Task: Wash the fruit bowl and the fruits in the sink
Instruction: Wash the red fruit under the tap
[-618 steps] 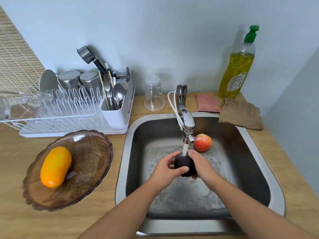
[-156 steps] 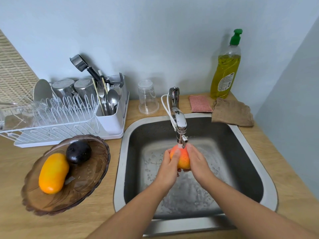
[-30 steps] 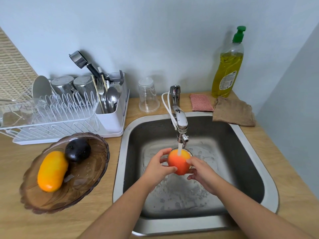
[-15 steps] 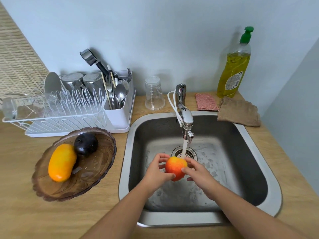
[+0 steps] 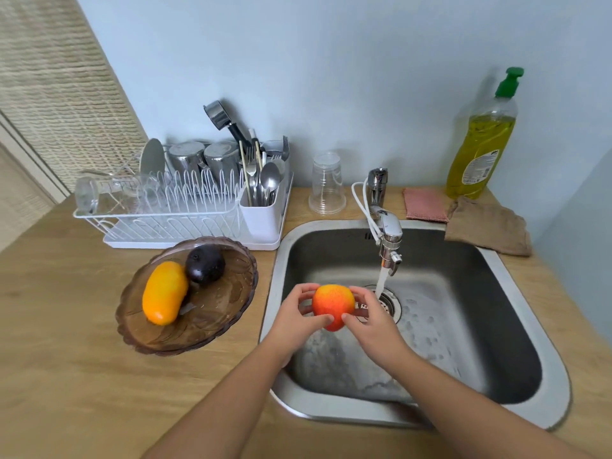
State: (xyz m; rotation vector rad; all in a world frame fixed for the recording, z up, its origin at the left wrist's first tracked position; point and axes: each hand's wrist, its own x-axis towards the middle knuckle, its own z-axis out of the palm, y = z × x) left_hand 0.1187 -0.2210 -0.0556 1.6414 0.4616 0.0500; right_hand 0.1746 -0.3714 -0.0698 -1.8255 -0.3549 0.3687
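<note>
A red-orange apple (image 5: 332, 304) hangs over the left part of the steel sink (image 5: 516, 326), left of the running water. My left hand (image 5: 298, 318) and my right hand (image 5: 369, 318) grip it from both sides with the fingertips. The brown glass fruit bowl (image 5: 228, 313) stands on the wooden counter left of the sink. It holds a yellow-orange mango (image 5: 164, 293) and a dark purple fruit (image 5: 205, 265).
The tap (image 5: 385, 230) runs a stream onto the drain (image 5: 389, 301). A white dish rack (image 5: 185, 210) with cups and cutlery stands behind the bowl. A clear plastic cup (image 5: 327, 183), a pink sponge (image 5: 425, 204), a brown cloth (image 5: 486, 226) and a soap bottle (image 5: 482, 144) line the back.
Both hands have carried the apple left, out from under the water stream, toward the sink's left side. The camera view has shifted left as well.
</note>
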